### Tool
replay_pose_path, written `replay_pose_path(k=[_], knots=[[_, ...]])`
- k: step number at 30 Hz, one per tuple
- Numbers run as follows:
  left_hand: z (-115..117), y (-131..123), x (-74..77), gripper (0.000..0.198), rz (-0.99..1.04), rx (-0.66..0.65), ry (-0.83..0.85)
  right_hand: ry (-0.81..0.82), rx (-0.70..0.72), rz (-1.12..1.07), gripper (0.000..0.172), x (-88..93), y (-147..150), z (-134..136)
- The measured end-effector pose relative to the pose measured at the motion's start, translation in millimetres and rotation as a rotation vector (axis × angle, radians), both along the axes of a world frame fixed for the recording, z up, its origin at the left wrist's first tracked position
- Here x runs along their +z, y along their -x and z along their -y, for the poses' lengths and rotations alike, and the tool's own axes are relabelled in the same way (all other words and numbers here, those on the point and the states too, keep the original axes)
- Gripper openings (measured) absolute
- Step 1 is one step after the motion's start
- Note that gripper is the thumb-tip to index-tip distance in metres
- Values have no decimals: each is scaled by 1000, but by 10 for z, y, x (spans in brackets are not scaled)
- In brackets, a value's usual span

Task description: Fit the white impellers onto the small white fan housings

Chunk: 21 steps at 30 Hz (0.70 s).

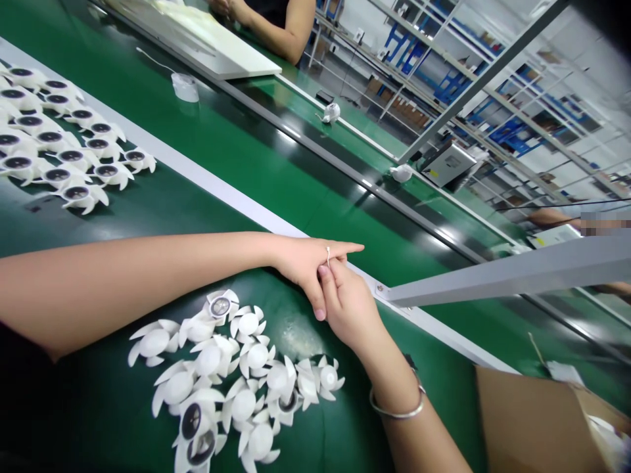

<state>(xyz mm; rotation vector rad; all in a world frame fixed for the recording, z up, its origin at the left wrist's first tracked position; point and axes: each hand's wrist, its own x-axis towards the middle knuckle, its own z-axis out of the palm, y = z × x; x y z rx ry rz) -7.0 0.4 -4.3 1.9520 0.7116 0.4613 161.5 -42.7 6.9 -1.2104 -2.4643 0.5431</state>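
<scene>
My left hand [303, 257] reaches in from the left, its index finger stretched out and its thumb pointing down. A thin ring [328, 255] shows on it. My right hand [350, 305] is closed around the other fingers of my left hand, which are mostly hidden. Below both hands, white fan blades [207, 360] lie in a loose heap on the green work surface [345, 420]. Most show a rounded hub, and a few show a dark round opening. Neither hand touches them.
More fan blades [52, 138] stand in rows at the far left. A grey post [493, 269] rises from the rail at right, beside a cardboard box [532, 420]. Small white parts [185, 87] lie on the green conveyor. Across it sits a person [280, 29].
</scene>
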Motion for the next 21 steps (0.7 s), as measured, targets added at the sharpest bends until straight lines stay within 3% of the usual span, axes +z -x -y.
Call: replay_pose_path(k=[5,13,17,19,21], knots=[[-46,25,10,136,-43,12,-31,-33,-41,192,36,31,75,-36],[-33,285,365,141,-379,-38,57,-47,-117,383,36,128,174,7],[26,365,578,128,-472,131,-95,-64,-137,369,33,111,155,31],[99,343,693,119,-437,241,-200,-67,-141,356,29,94,147,23],[198,294,799,109,-365,264,-265,-75,-141,349,26,84,145,9]])
